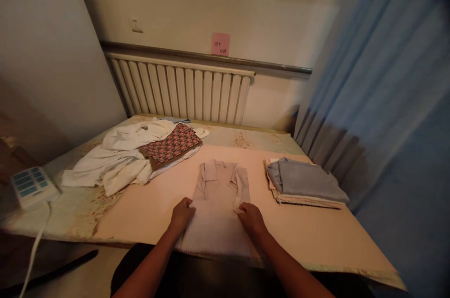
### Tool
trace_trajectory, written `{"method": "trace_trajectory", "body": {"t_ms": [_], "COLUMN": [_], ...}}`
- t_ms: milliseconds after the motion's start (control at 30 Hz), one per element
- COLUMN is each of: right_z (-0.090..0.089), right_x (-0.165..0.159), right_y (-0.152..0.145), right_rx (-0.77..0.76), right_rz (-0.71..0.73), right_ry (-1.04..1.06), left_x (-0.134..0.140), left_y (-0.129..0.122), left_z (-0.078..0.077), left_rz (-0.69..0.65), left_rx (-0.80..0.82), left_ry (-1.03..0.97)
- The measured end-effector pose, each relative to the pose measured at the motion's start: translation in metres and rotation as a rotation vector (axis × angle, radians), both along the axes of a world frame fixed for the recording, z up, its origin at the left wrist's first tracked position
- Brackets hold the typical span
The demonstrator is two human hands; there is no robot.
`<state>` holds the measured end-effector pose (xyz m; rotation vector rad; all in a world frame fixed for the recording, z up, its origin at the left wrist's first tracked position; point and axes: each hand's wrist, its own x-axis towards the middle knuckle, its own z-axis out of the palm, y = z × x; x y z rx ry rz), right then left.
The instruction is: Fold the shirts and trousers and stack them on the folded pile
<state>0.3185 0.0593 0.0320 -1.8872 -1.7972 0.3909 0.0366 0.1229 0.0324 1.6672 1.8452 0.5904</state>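
A pale pinkish-grey collared shirt [214, 216] lies in front of me in a narrow folded rectangle, its collar pointing away toward the wall. Along the shirt's left side, my left hand [183, 215] is closed on the edge, thumb on top and the other fingers mostly hidden. On the opposite side, my right hand [251, 218] pinches the fabric near the opening's lower right. Below the collar the front panel looks mostly smooth. The bottom end of the shirt reaches the table's near edge.
White clothes [126, 148] lie heaped at the back left, beside a dark red patterned cloth [174, 145]. A folded stack topped by a grey garment [305, 178] sits at right. A power strip [34, 186] rests at the left edge; a blue curtain [386, 124] hangs along the right.
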Motion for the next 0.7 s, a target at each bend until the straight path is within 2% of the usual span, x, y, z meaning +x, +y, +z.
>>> {"method": "trace_trajectory", "body": {"t_ms": [200,333,567,700], "right_z": [-0.006,-0.014,-0.013,-0.006], "right_x": [-0.004,-0.003,-0.004,-0.005], "right_y": [-0.013,-0.017,-0.021,-0.023], "right_rx": [0.158,0.295,0.344,0.377], "right_rz": [0.151,0.238,0.264,0.223], "right_ry": [-0.059,-0.122,-0.108,-0.056], "left_x": [0.003,0.004,0.008,0.01], "left_y": [-0.003,-0.002,-0.003,-0.004], "left_z": [-0.003,-0.002,-0.004,0.002], "left_rz": [-0.03,-0.105,-0.151,-0.149], "left_rx": [0.039,0.075,0.126,0.173], "left_ry": [-0.032,-0.063,-0.069,-0.071]}}
